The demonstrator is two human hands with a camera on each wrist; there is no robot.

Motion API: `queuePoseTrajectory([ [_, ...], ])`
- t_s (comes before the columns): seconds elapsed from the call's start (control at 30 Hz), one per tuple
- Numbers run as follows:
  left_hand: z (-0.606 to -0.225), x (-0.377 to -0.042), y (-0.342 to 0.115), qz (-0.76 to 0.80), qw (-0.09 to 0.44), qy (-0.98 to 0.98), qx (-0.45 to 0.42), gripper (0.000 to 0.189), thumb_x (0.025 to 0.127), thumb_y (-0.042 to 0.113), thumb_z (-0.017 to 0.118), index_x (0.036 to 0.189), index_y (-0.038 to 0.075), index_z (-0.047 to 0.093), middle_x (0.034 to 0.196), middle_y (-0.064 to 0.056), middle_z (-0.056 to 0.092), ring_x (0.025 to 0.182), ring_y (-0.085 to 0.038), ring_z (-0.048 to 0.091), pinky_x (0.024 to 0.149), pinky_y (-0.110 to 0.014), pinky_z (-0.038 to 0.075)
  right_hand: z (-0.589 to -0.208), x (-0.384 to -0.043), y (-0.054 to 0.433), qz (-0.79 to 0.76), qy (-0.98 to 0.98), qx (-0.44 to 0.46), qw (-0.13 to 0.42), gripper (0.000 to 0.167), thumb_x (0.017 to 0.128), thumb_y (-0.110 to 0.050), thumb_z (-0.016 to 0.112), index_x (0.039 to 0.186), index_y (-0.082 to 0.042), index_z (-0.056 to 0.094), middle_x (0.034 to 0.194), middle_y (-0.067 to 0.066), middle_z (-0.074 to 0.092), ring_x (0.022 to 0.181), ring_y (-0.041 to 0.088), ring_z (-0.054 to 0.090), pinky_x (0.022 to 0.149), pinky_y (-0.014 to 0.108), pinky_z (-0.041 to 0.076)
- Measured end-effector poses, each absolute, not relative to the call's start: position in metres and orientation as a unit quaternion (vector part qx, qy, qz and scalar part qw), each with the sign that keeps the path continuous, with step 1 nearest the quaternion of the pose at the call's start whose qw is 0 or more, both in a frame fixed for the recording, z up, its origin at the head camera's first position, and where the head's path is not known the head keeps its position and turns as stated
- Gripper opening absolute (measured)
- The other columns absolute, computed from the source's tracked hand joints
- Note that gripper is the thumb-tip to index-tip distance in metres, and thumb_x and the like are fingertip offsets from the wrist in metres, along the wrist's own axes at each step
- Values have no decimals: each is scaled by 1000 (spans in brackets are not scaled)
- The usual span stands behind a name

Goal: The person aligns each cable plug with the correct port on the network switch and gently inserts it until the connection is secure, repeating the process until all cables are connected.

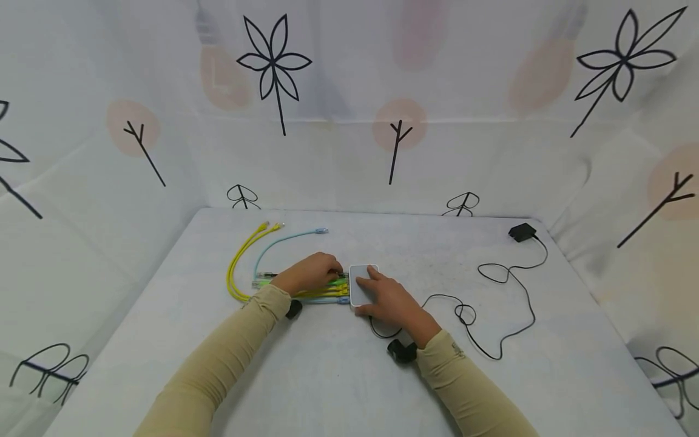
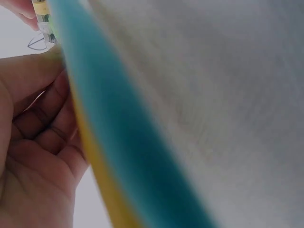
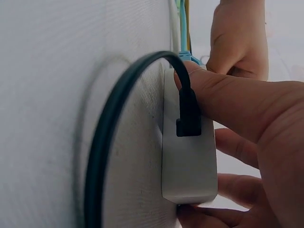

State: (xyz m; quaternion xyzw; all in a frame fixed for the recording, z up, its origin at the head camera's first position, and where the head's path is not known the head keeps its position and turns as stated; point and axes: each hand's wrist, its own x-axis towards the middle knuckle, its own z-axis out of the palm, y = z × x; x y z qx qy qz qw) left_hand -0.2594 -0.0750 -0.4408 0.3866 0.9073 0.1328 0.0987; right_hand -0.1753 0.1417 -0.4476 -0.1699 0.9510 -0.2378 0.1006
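A small white network switch (image 1: 357, 298) lies on the table, with several network cables running from its left side. My right hand (image 1: 390, 298) grips the switch, its thumb on the near edge and fingers over the top and far side. A black power plug (image 3: 190, 114) sits in the switch's right side, beside the thumb. My left hand (image 1: 312, 272) is at the far end of the row of plugs, its fingers curled on a dark network cable (image 1: 267, 275); the fingertips are partly hidden. Nearer me in the row are green, yellow (image 1: 327, 293) and light blue cables (image 1: 327, 300).
Loose ends of yellow cables (image 1: 235, 267) curve toward the back left, beside a light blue cable end (image 1: 322, 231). A thin black cord (image 1: 532, 303) loops across the right side to a black power adapter (image 1: 522, 232). Patterned cloth walls (image 1: 338, 152) surround the table.
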Motion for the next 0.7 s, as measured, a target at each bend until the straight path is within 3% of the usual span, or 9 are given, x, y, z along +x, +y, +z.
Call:
queuePoseTrajectory([
  [0.3, -441, -260, -79, 140, 101, 915, 365, 25, 98, 13, 54, 117, 8, 70, 116, -5, 70, 108, -19, 66, 93, -35, 52, -448, -176, 143, -232, 953, -165, 102, 73, 82, -45, 75, 145, -21, 48, 160, 12, 25, 142, 38, 34, 107, 53, 40],
  [0.53, -429, -253, -81, 131, 80, 927, 342, 29, 99, 19, 55, 123, 8, 66, 112, -6, 70, 98, -18, 65, 86, -35, 53, -441, -178, 153, -215, 957, -176, 88, 71, 84, -49, 71, 145, -20, 47, 158, 13, 29, 145, 35, 28, 109, 54, 37],
  [0.7, -419, -247, -84, 114, 47, 945, 302, 35, 99, 28, 56, 127, 10, 63, 120, -6, 68, 109, -22, 64, 95, -39, 51, -435, -182, 161, -211, 961, -163, 68, 72, 86, -51, 68, 147, -22, 44, 159, 10, 27, 148, 36, 22, 109, 57, 35],
])
